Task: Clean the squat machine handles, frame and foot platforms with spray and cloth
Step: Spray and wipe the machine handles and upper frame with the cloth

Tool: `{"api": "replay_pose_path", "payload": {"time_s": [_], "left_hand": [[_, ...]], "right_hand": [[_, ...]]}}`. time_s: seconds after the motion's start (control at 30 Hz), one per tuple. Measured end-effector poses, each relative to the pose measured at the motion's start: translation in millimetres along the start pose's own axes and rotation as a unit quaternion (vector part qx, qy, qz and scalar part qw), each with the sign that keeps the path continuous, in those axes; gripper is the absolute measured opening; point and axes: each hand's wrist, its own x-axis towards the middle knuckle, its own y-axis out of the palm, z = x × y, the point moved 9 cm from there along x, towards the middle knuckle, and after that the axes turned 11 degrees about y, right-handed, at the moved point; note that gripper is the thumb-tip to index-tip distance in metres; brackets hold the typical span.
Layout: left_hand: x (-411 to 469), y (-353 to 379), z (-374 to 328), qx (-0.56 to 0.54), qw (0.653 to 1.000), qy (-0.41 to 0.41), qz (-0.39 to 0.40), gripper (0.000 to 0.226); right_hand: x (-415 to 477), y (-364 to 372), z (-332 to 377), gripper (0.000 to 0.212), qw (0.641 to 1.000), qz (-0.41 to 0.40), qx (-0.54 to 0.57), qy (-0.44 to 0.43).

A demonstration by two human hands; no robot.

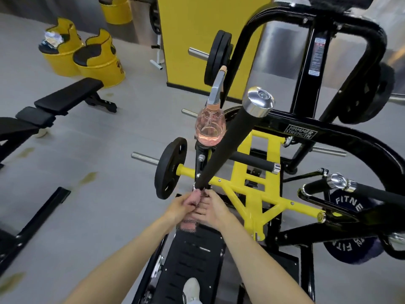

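A long black padded handle [228, 141] with a chrome end cap [258, 102] rises toward me from the squat machine's yellow frame [256, 183]. At the handle's base both hands hold a pink mesh cloth [189, 224]. My left hand [186, 205] grips the cloth from the left, and my right hand [213, 210] grips it from the right. A clear spray bottle [210, 126] with pink liquid stands on the frame behind the handle. The black foot platform [192, 260] lies below my hands, with a white shoe [191, 288] on it. A second black handle [359, 189] sticks out at right.
Black weight plates [171, 167] hang on chrome pegs left of the frame, more on the right [348, 205]. A black bench [50, 106] stands at left on the grey floor. Yellow barrel seats [96, 60] are at the back left. A yellow pillar [208, 40] is behind.
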Motion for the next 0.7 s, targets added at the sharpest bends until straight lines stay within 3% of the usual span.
{"api": "replay_pose_path", "payload": {"time_s": [0.1,0.17,0.23,0.27,0.37,0.47,0.53,0.6,0.7], "left_hand": [[20.0,-19.1,9.6,-0.029,0.993,-0.026,-0.114,0.041],[34.6,-17.4,4.8,-0.134,0.977,-0.037,-0.163,0.040],[47.5,-11.3,6.0,-0.228,0.951,-0.059,-0.200,0.021],[51.3,-7.2,11.3,-0.236,0.948,-0.078,-0.196,0.025],[62.3,-1.5,18.4,-0.070,0.992,-0.033,-0.100,0.038],[62.4,-14.9,21.9,0.152,0.988,-0.005,-0.005,0.023],[54.4,-18.3,32.5,0.181,0.980,-0.042,0.071,0.007],[42.4,-13.3,34.6,0.164,0.975,-0.053,0.142,0.012],[27.0,-8.5,15.7,0.128,0.984,0.008,0.126,0.020]], "right_hand": [[-1.9,-24.3,20.0,0.019,0.971,-0.179,-0.152,-0.047],[-6.3,-31.3,23.5,0.021,0.969,-0.186,-0.155,-0.046],[-13.5,-35.5,20.8,0.021,0.975,-0.163,-0.146,-0.031],[-14.7,-39.3,18.6,0.022,0.972,-0.164,-0.165,-0.023],[-9.7,-50.0,15.8,0.031,0.964,-0.185,-0.190,-0.026],[-2.0,-50.9,5.2,0.029,0.963,-0.185,-0.195,-0.001],[-1.2,-42.5,-6.5,0.032,0.970,-0.152,-0.190,0.026],[-0.2,-27.9,-22.5,0.039,0.981,-0.091,-0.160,0.065],[1.7,2.4,-40.1,0.056,0.989,0.018,-0.101,0.109]]}}
